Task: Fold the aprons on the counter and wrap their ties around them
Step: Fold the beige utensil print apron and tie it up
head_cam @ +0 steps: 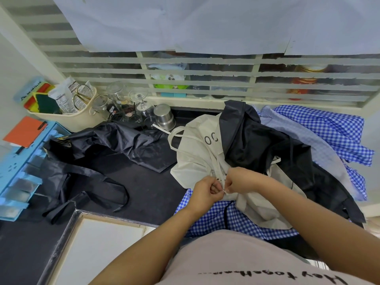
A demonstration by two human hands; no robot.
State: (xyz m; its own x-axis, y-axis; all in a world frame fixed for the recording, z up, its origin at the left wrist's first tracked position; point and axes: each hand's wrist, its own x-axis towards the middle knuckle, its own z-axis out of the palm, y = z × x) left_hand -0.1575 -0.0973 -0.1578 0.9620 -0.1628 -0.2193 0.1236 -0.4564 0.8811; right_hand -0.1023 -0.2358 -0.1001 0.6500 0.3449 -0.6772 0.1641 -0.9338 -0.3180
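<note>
A cream apron (195, 157) with black lettering lies crumpled at the middle of the dark counter (148, 194). Its thin cream ties (216, 161) run down to my hands. My left hand (205, 192) and my right hand (240, 179) meet at the apron's near edge, and both pinch the ends of the ties between curled fingers. A dark navy apron (257, 145) lies partly over the cream one. Beneath both lies a blue gingham apron (222, 219); more blue checked cloth (329, 128) is piled at the right. A black apron (107, 145) with long ties sprawls at the left.
At the back stand a cream basket (67, 118) with packets and scissors, several glasses (123, 103) and a steel cup (164, 117). A blue drawer unit (18, 171) with an orange notebook (24, 130) sits at the left. A white panel (98, 249) borders the counter's near edge.
</note>
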